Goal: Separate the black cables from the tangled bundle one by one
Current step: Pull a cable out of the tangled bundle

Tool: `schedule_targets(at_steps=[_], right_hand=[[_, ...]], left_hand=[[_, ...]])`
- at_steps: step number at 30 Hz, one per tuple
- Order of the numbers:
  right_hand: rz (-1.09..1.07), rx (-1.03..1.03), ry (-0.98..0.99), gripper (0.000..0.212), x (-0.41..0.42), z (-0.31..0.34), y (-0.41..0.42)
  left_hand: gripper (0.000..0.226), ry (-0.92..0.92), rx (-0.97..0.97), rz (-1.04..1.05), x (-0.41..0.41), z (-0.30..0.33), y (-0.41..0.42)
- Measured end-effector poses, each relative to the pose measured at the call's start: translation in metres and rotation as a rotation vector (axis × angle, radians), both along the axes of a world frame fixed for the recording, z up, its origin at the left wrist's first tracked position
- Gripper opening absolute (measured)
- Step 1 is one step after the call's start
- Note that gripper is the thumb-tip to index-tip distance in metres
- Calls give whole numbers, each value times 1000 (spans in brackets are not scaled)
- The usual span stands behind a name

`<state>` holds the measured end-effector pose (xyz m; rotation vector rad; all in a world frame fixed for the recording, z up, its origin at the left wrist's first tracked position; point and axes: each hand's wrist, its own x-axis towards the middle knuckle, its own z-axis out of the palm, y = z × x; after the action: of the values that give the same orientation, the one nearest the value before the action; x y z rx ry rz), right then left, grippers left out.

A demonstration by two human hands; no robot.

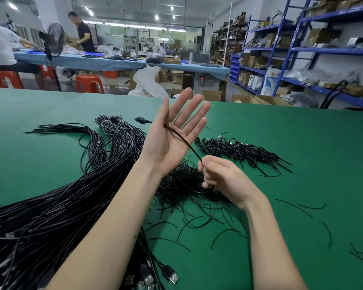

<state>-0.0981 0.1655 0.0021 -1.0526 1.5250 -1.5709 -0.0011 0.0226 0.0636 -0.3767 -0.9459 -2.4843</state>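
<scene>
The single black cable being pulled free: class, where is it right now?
In the head view it runs just right of centre, from the open left hand down to the right hand, which pinches the cable above the tangled pile.

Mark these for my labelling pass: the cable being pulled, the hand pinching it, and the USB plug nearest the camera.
Black cable point(183, 141), head view, mid-span across the open palm.
Right hand point(222, 178), head view, back of the hand.
USB plug point(174, 277), head view, metal shell.
</scene>
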Motion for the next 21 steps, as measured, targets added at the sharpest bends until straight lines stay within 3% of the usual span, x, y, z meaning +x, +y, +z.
schedule_targets(at_steps=[6,8,11,16,21], right_hand=[[-158,144,218,36,-1,-7,-7],[-207,227,319,53,-1,-10,-7],[-310,156,313,69,2,-8,-10],[-392,-58,200,40,2,15,-15],[-421,-9,545,44,3,33,-19]], left_hand=[[75,-74,-243,-2,-1,-3,-2],[79,-114,-391,-85,3,-2,-7],[82,-249,-706,-292,11,-2,-12],[95,-644,-1040,-462,9,-9,-10],[97,-853,-1147,-280,-1,-20,-14]])
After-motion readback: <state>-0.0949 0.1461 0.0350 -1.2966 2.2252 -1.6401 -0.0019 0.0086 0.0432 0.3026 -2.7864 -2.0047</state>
